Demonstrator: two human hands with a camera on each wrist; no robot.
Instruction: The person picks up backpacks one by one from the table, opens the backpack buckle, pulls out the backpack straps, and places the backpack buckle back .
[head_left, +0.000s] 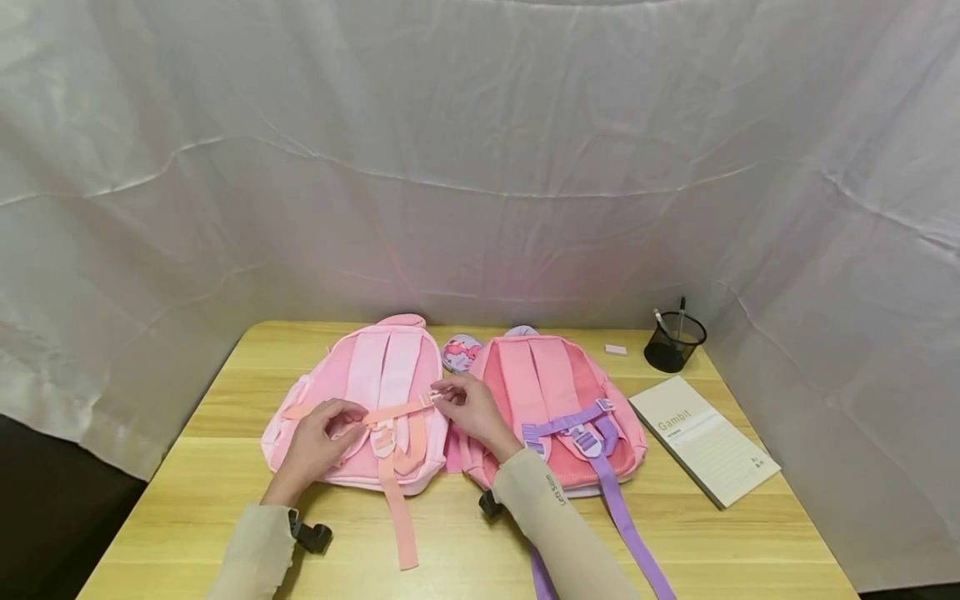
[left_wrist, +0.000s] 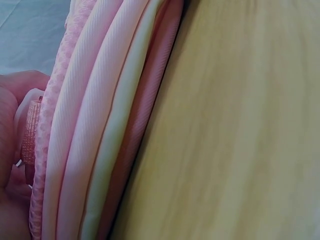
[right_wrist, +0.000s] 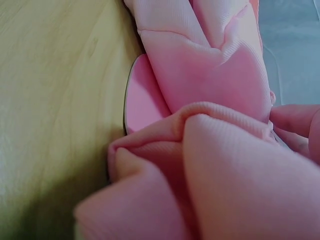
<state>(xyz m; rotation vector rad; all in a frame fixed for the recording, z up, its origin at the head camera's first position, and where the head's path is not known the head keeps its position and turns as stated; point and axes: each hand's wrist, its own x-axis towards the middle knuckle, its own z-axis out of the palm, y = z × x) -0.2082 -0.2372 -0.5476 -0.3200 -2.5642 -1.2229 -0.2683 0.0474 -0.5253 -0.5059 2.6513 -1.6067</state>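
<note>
A light pink backpack (head_left: 337, 367) lies with its shoulder straps facing up, left of the middle of the table. Across it runs an orange strap (head_left: 397, 410), held taut between both hands. My left hand (head_left: 318, 442) pinches the strap's left end near a white buckle. At the other end, my right hand (head_left: 472, 408) pinches a small pale buckle (head_left: 431, 398) by the bag's right edge. In the left wrist view, orange webbing (left_wrist: 31, 130) shows beside the fingers (left_wrist: 7, 125). The right wrist view shows fingertips (right_wrist: 295, 120) at the bag's edge, their hold hidden.
A darker pink backpack (head_left: 510, 375) with purple straps (head_left: 618, 508) lies close on the right, under my right forearm. Between the bags is a round printed pouch (head_left: 460, 352). Farther right are a notebook (head_left: 705, 437), a black mesh pen cup (head_left: 667, 354) and an eraser (head_left: 616, 350).
</note>
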